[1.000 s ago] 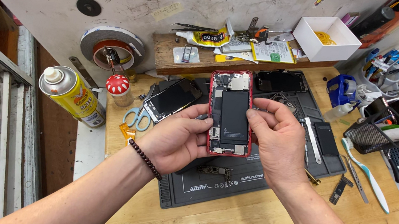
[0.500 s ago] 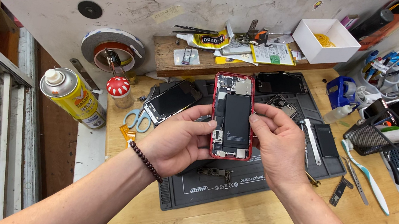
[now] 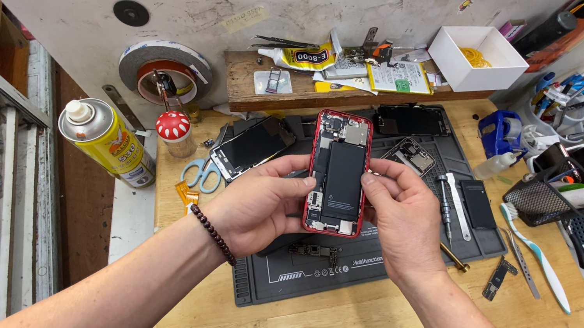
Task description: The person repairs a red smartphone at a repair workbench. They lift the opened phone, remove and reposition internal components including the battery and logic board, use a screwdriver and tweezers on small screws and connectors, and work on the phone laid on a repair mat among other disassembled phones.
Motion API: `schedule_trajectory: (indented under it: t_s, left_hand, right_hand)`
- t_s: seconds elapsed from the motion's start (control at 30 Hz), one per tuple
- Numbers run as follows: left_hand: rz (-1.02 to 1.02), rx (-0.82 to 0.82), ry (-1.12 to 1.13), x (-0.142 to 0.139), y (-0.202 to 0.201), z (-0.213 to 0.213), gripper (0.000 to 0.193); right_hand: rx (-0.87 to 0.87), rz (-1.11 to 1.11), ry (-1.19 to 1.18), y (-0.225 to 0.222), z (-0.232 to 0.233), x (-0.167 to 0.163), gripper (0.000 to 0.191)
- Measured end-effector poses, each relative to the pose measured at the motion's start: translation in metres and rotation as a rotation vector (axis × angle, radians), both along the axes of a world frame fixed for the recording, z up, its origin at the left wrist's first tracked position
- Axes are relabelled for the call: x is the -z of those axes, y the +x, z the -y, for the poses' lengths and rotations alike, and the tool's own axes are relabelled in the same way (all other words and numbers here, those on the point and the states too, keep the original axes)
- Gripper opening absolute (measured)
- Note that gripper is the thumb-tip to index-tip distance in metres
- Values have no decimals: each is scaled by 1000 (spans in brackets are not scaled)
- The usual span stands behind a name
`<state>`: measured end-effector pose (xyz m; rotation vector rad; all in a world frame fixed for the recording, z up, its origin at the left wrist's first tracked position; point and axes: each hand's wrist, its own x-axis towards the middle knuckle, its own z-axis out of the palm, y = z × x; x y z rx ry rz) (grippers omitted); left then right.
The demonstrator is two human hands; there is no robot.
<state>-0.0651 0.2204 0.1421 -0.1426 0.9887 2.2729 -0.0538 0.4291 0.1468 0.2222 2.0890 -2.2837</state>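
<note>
Both hands, left hand (image 3: 260, 210) and right hand (image 3: 401, 218), fingers clamped on opened red phone (image 3: 338, 173) above black mat (image 3: 305, 273); inspecting insides; next needs steady grip.

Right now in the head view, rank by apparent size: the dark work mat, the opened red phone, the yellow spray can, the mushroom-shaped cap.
1. Dark work mat, largest.
2. Opened red phone and yellow spray can look about alike; the phone is held up nearer the camera, so unranked.
3. Mushroom-shaped cap, smallest.

Both hands (image 3: 261, 206) (image 3: 401, 222) hold opened red phone (image 3: 338, 173).
</note>
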Motion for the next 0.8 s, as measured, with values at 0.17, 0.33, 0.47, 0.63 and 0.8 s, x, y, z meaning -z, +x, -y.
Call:
schedule_trajectory:
  t_s: [0.17, 0.33, 0.47, 0.63, 0.8]
  left_hand:
    - [-28, -5, -88, 0, -4, 1, 36]
    - [-156, -14, -263, -1, -10, 5, 42]
    - [-180, -8, -240, 1, -10, 7, 41]
    - [-249, 3, -173, 6, -10, 9, 39]
    - [-286, -1, -179, 8, -11, 10, 41]
  right_hand:
    - [-28, 11, 25, 1, -2, 1, 29]
    - [-64, 20, 81, 0, -3, -1, 31]
    - [-62, 2, 96, 1, -2, -3, 31]
    - [-45, -52, 142, 2, 0, -3, 24]
    - [-42, -99, 150, 3, 2, -4, 21]
